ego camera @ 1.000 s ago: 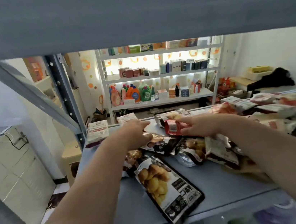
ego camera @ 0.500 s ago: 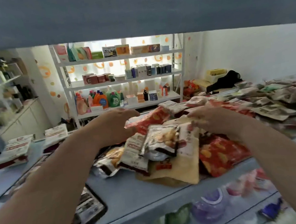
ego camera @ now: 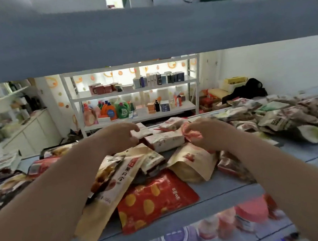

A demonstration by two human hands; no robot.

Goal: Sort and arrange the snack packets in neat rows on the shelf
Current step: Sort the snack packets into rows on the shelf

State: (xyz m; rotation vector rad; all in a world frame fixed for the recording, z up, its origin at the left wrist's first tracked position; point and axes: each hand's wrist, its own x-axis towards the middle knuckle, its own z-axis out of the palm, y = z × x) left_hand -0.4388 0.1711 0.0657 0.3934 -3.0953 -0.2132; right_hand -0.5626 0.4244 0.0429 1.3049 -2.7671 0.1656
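Note:
Snack packets lie in a loose heap on the blue-grey shelf (ego camera: pixel 213 190). At the front is a red packet with yellow chips (ego camera: pixel 156 199), with a beige packet with a red label (ego camera: pixel 121 178) to its left and a kraft-coloured packet (ego camera: pixel 192 164) behind it. A white packet (ego camera: pixel 165 140) lies between my hands. My left hand (ego camera: pixel 118 136) hovers at its left end, fingers curled and apart, holding nothing. My right hand (ego camera: pixel 210 133) pinches a pink-red packet (ego camera: pixel 189 131) just right of the white one.
A big pile of pale packets (ego camera: pixel 285 121) fills the shelf's right side, and dark packets (ego camera: pixel 5 185) lie at the left. The upper shelf board (ego camera: pixel 142 33) hangs close overhead. Jars (ego camera: pixel 248 219) stand on the shelf below. A white rack with detergent bottles (ego camera: pixel 120 110) stands across the room.
The view has swung right along the shelf, from the left end to the heap. Both hands have reached farther back. My right hand has closed on the pink-red packet.

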